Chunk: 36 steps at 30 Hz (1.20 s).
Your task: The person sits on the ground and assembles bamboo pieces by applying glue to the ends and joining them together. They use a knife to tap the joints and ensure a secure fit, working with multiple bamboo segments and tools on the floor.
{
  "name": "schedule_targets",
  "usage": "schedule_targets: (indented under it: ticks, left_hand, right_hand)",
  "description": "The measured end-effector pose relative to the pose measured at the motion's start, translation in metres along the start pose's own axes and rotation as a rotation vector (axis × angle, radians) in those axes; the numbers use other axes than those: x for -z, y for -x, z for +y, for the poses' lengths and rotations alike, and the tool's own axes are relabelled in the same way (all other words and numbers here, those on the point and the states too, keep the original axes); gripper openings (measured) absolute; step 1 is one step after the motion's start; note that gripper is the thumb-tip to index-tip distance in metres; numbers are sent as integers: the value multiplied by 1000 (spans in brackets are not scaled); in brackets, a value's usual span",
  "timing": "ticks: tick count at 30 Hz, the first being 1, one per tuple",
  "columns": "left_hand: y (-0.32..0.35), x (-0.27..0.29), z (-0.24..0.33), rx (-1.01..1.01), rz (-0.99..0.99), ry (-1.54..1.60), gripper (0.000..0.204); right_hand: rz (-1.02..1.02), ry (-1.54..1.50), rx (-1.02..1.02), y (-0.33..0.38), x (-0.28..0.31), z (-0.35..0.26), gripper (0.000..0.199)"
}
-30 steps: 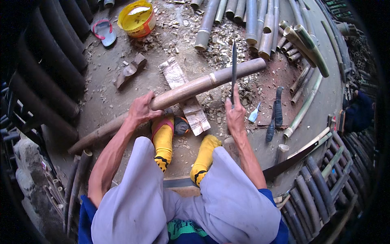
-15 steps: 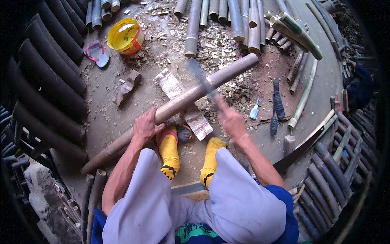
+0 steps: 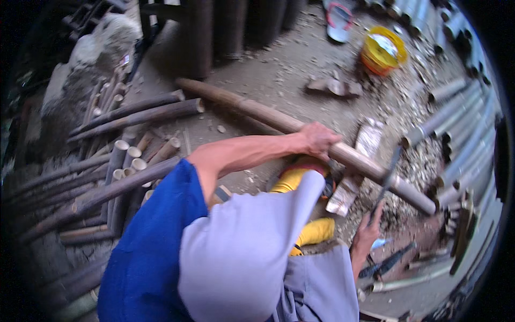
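Observation:
My left hand is wrapped round a long brown bamboo pole near its middle. The pole slants from the far left down to the right and crosses over a pale, flat wooden block. In my right hand is the handle of a chopping knife; its dark blade meets or passes just over the pole's right part, and which of the two I cannot tell. Close beneath the pole are my feet in yellow socks, the farther one partly hidden by my trouser leg.
A yellow bucket, a flip-flop and a rough wood piece lie beyond the pole. Bamboo poles crowd the right among wood chips. A black-handled tool lies near my right hand. Cut bamboo is stacked left.
The view has swung toward my left, so the scene appears turned and the left-hand stacks show more. My left hand keeps its hold on the pole; the knife stays in my right hand.

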State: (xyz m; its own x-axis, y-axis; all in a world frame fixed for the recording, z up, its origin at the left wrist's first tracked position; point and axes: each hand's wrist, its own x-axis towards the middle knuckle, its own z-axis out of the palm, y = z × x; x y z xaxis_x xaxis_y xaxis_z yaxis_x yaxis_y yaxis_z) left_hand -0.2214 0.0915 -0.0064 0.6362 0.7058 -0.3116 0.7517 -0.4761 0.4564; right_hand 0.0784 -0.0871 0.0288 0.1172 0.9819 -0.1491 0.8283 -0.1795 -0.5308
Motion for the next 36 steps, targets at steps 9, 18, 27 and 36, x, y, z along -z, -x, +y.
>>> schedule_targets:
  ticks: [9, 18, 27, 36]
  left_hand:
    - [-11, -5, -4, 40, -103, 103, 65]
    - [-1, 7, -8, 99, -67, 141, 63]
    - [-5, 18, -2, 102, -144, 249, 50]
    - [-15, 23, -2, 49, -231, 426, 52]
  right_hand:
    - [-17, -170, -110, 0, 15, -1, 57]
    - [-94, -96, -154, -22, 10, -17, 59]
    - [-34, -65, -89, -4, -12, -9, 62]
    - [205, -49, 67, -6, -15, 2, 63]
